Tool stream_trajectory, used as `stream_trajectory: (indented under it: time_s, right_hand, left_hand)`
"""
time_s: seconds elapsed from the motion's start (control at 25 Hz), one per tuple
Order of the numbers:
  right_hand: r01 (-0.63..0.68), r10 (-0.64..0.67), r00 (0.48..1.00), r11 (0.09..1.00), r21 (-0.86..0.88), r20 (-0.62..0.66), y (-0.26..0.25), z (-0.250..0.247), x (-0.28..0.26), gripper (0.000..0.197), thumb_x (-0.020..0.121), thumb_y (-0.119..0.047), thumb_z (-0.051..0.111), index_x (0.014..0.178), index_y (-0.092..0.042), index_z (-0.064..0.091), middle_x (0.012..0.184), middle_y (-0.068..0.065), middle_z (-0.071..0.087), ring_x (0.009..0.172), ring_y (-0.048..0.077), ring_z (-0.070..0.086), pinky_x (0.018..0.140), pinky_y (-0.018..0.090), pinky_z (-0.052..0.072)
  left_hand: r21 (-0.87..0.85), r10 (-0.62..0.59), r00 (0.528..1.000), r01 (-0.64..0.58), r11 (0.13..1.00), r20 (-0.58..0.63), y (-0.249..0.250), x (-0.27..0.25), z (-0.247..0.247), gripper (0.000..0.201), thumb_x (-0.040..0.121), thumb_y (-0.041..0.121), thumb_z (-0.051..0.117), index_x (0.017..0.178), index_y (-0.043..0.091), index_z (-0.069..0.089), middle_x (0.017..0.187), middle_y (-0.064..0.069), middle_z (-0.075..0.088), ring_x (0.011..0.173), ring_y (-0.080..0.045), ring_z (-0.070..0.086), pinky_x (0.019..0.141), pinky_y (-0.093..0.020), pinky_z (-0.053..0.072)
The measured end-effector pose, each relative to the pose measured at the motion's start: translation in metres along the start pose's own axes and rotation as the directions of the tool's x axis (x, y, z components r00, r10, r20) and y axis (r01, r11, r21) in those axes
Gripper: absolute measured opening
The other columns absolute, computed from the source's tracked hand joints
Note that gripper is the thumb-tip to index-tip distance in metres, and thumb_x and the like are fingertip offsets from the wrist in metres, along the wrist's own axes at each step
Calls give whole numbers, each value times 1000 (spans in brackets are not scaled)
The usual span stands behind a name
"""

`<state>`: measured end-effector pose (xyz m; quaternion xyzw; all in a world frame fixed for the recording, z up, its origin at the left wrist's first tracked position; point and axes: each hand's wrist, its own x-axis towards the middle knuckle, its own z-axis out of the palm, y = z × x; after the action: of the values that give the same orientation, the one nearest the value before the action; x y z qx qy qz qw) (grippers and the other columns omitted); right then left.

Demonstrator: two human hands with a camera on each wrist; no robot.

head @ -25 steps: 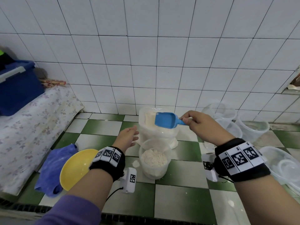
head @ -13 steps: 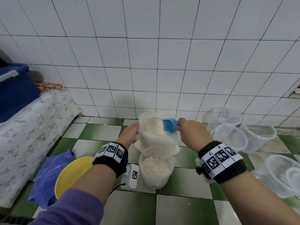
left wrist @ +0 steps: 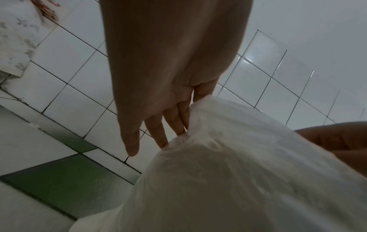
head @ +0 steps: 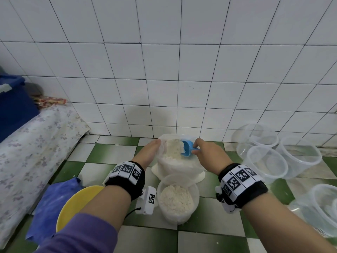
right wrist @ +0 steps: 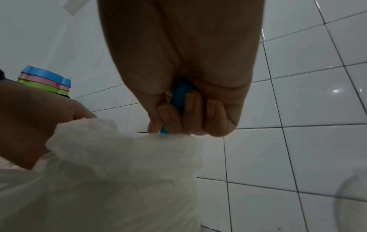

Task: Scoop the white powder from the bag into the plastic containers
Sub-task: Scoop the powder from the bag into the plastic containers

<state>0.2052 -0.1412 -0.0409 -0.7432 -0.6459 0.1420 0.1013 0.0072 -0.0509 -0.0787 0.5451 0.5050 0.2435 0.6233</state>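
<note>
One clear round plastic tub [head: 176, 203] in front of you is nearly full of white powder; behind it stands the open white plastic bag [head: 175, 161] of powder. Your right hand [head: 209, 154] reaches forward, fingers curled around the small blue plastic scoop [head: 187, 148] dipped inside. Your left hand [head: 148, 152], fingers straight, presses the bag's rim.

Perhaps home washroom (white wall tiles [head: 164, 61], checkered floor [head: 209, 240])
</note>
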Motion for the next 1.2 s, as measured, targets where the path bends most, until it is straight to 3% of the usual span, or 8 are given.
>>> stream_trajectory:
  time_s: [0.2, 0.4, 0.6, 0.72, 0.84, 0.96, 1.08, 1.2]
  right_hand:
    - [-15, 14, 1000, 997, 75, 3, -2, 4, 5, 21, 99, -31, 44, 105, -12, 53, 80, 6, 59, 72, 25, 51, 61, 33, 37]
    - [-47, 42, 999, 983, 178, 30, -2, 7, 5, 20, 98, -28, 47, 99, -12, 57, 61, -6, 45, 58, 14, 43, 50, 26, 29]
    - [-77, 66, 997, 958, 277, 49, -5, 12, 2, 19, 97, -26, 48, 90, -12, 58, 71, -1, 53, 70, 20, 48, 53, 26, 32]
    - [-116, 96, 993, 903, 415, 69, 0, 12, 1, 20, 97, -24, 48, 83, -12, 57, 71, 1, 54, 64, 18, 48, 56, 27, 35]
    - [-153, 130, 988, 822, 548, 81, 1, 8, -5, 21, 97, -23, 48, 85, -9, 59, 64, -2, 51, 54, 10, 44, 50, 19, 36]
    - [-213, 188, 976, 692, 689, 113, 2, 7, -12, 21, 98, -20, 49, 87, -7, 61, 62, -1, 50, 48, 6, 42, 44, 14, 33]
    - [-252, 234, 963, 606, 755, 133, 6, 5, -17, 22, 97, -21, 50, 89, -5, 62, 57, -1, 47, 40, 3, 37, 44, 18, 30]
    - [-258, 246, 960, 581, 771, 136, 10, 1, -22, 24, 97, -23, 50, 91, -5, 64, 57, 0, 47, 46, 8, 37, 45, 20, 32]
  left_hand:
    - [81, 12, 999, -15, 997, 48, -3, 5, -1, 38, 105, 40, 29, 109, 31, 65, 128, 3, 61, 120, -14, 55, 112, -38, 36]
    - [63, 8, 998, -13, 998, 68, -3, 7, -1, 37, 105, 37, 29, 111, 26, 64, 127, -1, 63, 119, -16, 58, 112, -41, 36]
    - [65, -5, 995, -1, 998, 95, -6, 4, 0, 44, 102, 46, 30, 126, 26, 61, 135, 0, 58, 125, -16, 53, 114, -42, 33]
    - [84, -18, 995, 9, 996, 101, -5, 2, 1, 53, 96, 56, 32, 131, 27, 59, 137, 2, 57, 127, -17, 51, 115, -44, 33]
    - [77, -19, 997, 13, 997, 75, -6, -2, 1, 58, 89, 63, 34, 131, 30, 59, 135, 5, 58, 126, -15, 52, 114, -44, 34]
    - [73, -18, 999, 15, 997, 44, 1, -13, 4, 46, 101, 49, 32, 128, 24, 58, 130, 4, 60, 120, -14, 55, 107, -36, 39]
    - [83, -3, 1000, 3, 997, -2, 5, -23, 8, 29, 105, 30, 31, 103, 30, 61, 111, 6, 65, 99, -9, 59, 83, -27, 45]
    - [60, -3, 1000, 4, 998, -31, -1, -28, 6, 24, 104, 28, 37, 105, 37, 60, 120, 4, 64, 111, -15, 57, 101, -40, 43]
